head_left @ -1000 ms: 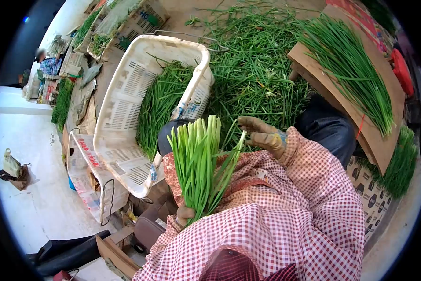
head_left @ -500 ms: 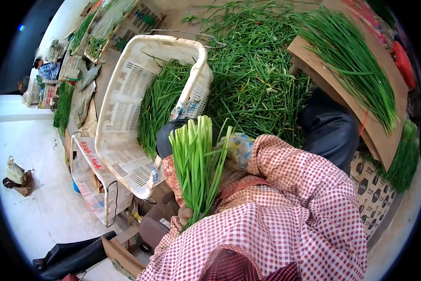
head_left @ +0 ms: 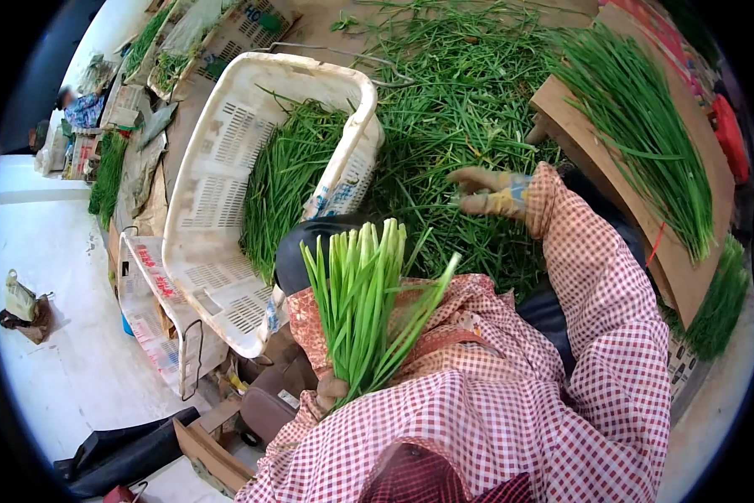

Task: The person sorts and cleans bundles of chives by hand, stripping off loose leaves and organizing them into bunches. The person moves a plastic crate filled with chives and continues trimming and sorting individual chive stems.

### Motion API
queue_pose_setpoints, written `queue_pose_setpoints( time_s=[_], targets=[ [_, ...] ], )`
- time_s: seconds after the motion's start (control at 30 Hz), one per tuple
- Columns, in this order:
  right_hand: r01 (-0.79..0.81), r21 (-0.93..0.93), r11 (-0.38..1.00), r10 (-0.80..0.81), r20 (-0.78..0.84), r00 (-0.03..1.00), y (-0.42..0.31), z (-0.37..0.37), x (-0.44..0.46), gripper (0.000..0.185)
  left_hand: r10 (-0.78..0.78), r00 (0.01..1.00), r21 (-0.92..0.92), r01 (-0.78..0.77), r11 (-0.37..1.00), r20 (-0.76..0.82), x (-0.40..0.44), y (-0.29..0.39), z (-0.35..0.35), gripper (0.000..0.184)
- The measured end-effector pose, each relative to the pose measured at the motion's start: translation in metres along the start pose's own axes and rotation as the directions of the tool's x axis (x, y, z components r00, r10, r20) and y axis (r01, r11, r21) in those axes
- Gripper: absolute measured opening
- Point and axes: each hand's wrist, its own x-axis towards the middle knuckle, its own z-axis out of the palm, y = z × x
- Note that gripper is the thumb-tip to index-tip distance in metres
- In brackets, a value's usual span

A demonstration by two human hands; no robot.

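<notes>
My left hand (head_left: 332, 388), partly hidden by leaves, is closed around a bunch of garlic chives (head_left: 362, 302) close to my body. The pale cut ends point up and away from me, and a few leaves lean out to the right. My right hand (head_left: 487, 189), in a soiled glove, is stretched out above the pile of loose chive leaves (head_left: 452, 109). Its fingers are apart, and I see nothing between them.
A white plastic basket (head_left: 205, 184) holding chives leans at the left. Right of the pile, a cardboard sheet (head_left: 561, 109) carries a large bundle of chives (head_left: 645, 134). Another crate (head_left: 155, 289) stands behind the basket. Farther back at upper left is a person (head_left: 83, 111).
My right hand has moved from beside the bunch, up and right, out over the loose leaves. The left hand keeps its hold; several leaves now splay rightward.
</notes>
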Motion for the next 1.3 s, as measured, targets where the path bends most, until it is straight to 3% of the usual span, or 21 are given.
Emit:
queue_pose_setpoints(
  time_s=[0.07,0.17,0.27,0.3,0.37,0.4,0.43,0.47,0.5,0.57,0.6,0.63,0.73,0.8,1.0,1.1,1.13,1.17,1.2,1.23,1.3],
  targets=[
    [0.124,-0.087,0.988,-0.111,0.14,0.984,-0.061,0.011,-0.016,0.068,-0.003,1.0,-0.001,0.003,1.0,-0.002,0.002,-0.001,0.003,0.077],
    [0.143,0.17,0.975,-0.192,0.325,0.926,-0.091,0.037,-0.01,0.035,0.0,1.0,0.01,0.0,1.0,-0.005,0.003,-0.001,0.006,0.077],
    [-0.085,0.312,0.946,0.047,0.128,0.991,-0.09,0.039,0.001,0.036,0.008,1.0,0.013,-0.008,1.0,-0.021,0.001,-0.002,0.006,0.077],
    [-0.237,0.569,0.788,0.257,0.046,0.965,-0.067,0.035,0.017,0.03,0.015,1.0,0.009,-0.015,1.0,-0.024,0.0,-0.002,0.006,0.077],
    [-0.037,0.971,0.235,0.636,-0.125,0.762,-0.02,0.026,0.049,0.019,0.018,0.999,0.003,-0.018,1.0,-0.031,-0.002,-0.004,0.004,0.078],
    [-0.042,0.97,0.239,0.634,-0.123,0.763,0.013,0.007,0.044,0.019,0.021,0.999,0.004,-0.021,1.0,-0.034,-0.003,-0.004,0.005,0.078],
    [-0.387,0.564,0.729,0.618,-0.301,0.726,0.055,-0.016,0.03,0.024,0.025,0.999,0.002,-0.025,1.0,-0.036,-0.004,-0.006,0.004,0.078],
    [-0.591,-0.129,0.796,0.49,-0.435,0.756,0.075,-0.029,0.025,0.029,0.029,0.999,0.0,-0.029,1.0,-0.035,-0.004,-0.006,0.004,0.078],
    [-0.588,-0.142,0.796,0.484,-0.432,0.761,0.067,-0.021,0.02,0.029,0.035,0.999,-0.001,-0.035,0.999,-0.034,-0.003,-0.006,0.004,0.078],
    [-0.349,-0.628,0.695,-0.182,-0.623,0.76,0.028,0.004,-0.012,0.035,0.036,0.999,-0.003,-0.036,0.999,-0.027,0.002,-0.008,0.007,0.078],
    [0.033,-0.473,0.88,-0.266,-0.435,0.86,-0.003,-0.002,-0.019,0.038,0.032,0.999,-0.011,-0.032,0.999,-0.027,0.006,-0.008,0.009,0.078],
    [0.316,-0.437,0.842,-0.453,-0.255,0.854,-0.029,0.003,-0.019,0.039,0.023,0.999,-0.016,-0.024,1.0,-0.023,0.009,-0.009,0.012,0.078],
    [0.491,-0.406,0.77,-0.518,0.051,0.854,-0.104,0.035,-0.043,0.039,0.01,1.0,-0.025,-0.01,1.0,-0.011,0.018,-0.012,0.019,0.079],
    [0.691,-0.477,0.543,-0.69,0.215,0.691,-0.11,0.054,-0.049,0.034,0.007,1.0,-0.044,-0.008,0.999,-0.021,0.022,-0.015,0.024,0.079],
    [0.293,-0.386,0.875,-0.398,-0.225,0.889,-0.049,0.069,-0.019,0.021,-0.006,1.0,0.265,0.005,0.964,0.004,0.013,-0.004,0.03,0.084],
    [-0.032,-0.132,0.991,-0.051,-0.577,0.815,0.002,0.02,0.0,0.021,-0.008,1.0,0.32,0.009,0.947,-0.006,0.009,-0.001,0.025,0.085],
    [-0.314,-0.335,0.888,0.033,-0.635,0.771,0.038,-0.002,0.012,0.029,-0.01,1.0,0.358,0.002,0.934,0.02,0.007,-0.001,0.022,0.085],
    [-0.508,-0.524,0.683,0.279,-0.456,0.845,0.02,-0.021,0.006,0.044,0.004,1.0,0.354,-0.011,0.935,0.022,0.006,-0.003,0.019,0.085],
    [-0.768,-0.339,0.543,0.589,-0.497,0.637,0.004,-0.015,-0.006,0.058,0.046,0.999,0.346,-0.042,0.937,-0.001,0.003,-0.006,0.017,0.086],
    [-0.74,-0.458,0.492,0.547,-0.499,0.672,-0.005,-0.003,-0.019,0.072,0.085,0.996,0.336,-0.072,0.939,-0.024,0.002,-0.009,0.016,0.088],
    [-0.382,-0.419,0.824,0.367,-0.12,0.923,-0.011,0.012,-0.044,0.087,0.079,0.997,0.325,-0.071,0.943,-0.011,0.005,-0.008,0.024,0.089]
  ],
)
